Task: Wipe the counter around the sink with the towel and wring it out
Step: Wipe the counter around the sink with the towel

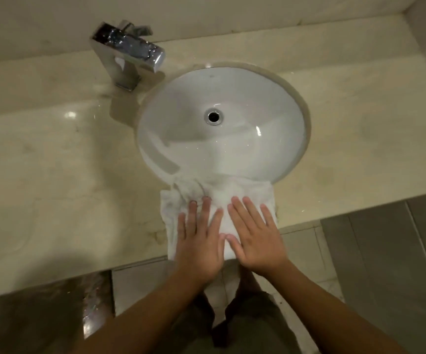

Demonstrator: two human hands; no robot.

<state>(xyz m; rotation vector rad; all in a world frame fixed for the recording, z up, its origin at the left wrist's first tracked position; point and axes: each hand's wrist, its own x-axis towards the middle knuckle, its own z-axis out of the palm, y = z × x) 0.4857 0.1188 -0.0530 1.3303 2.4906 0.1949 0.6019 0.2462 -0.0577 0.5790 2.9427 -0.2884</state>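
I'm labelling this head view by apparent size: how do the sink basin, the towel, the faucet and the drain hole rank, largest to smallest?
1. Sink basin, clearly largest.
2. Towel, partly hidden under both hands, so its full extent is unsure.
3. Faucet, looking not far off the visible towel; it stands nearer the camera, so that order is unsure.
4. Drain hole, smallest.

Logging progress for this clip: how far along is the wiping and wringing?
In hand: left hand and right hand press the white cloth towel flat on the beige stone counter in front of the oval white sink. Wringing is still to do.
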